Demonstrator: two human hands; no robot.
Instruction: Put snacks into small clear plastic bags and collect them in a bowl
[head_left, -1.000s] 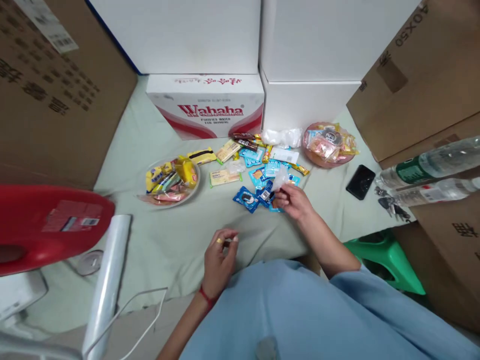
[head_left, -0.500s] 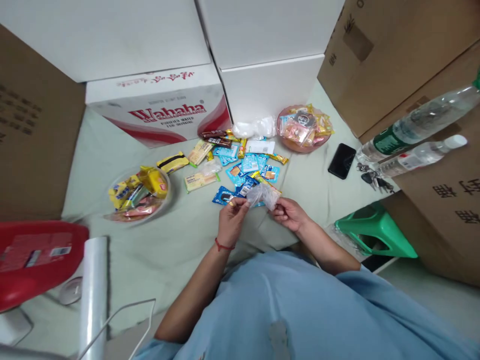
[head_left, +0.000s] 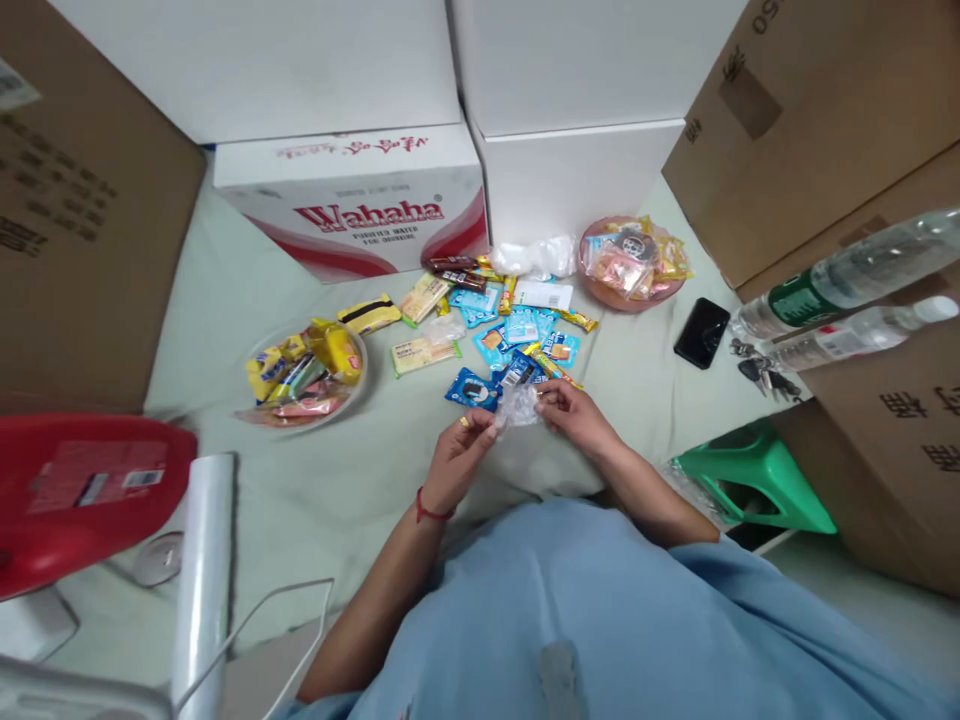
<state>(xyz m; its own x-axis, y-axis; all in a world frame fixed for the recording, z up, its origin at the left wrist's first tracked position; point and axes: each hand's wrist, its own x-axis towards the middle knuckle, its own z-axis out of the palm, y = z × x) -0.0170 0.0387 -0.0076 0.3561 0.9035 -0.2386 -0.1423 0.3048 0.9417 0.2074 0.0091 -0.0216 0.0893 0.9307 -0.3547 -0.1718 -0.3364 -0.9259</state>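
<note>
A crumpled clear plastic bag [head_left: 519, 406] is stretched between my two hands, low over the cloth. My left hand [head_left: 459, 450], with a red string at the wrist, pinches its left side. The fingers of my right hand [head_left: 576, 415] are closed on its right side. Just beyond the bag lies a loose pile of wrapped snacks: blue packets [head_left: 472, 388], light-blue packets [head_left: 525, 325], pale yellow biscuit packs [head_left: 426, 354] and brown-wrapped bars [head_left: 459, 280]. White crumpled plastic [head_left: 534, 257] rests behind the pile.
A clear bowl of snacks [head_left: 363, 385] stands left, a pink bowl of snacks [head_left: 637, 303] back right. A phone [head_left: 702, 333], keys [head_left: 766, 378] and two bottles [head_left: 862, 275] are at right. A Wahaba carton [head_left: 360, 215] is behind; a plastic roll [head_left: 204, 570] lies left.
Both hands have drawn the plastic bag lower and closer to my body, and it looks more bunched. The view has shifted slightly, so the surroundings sit further right.
</note>
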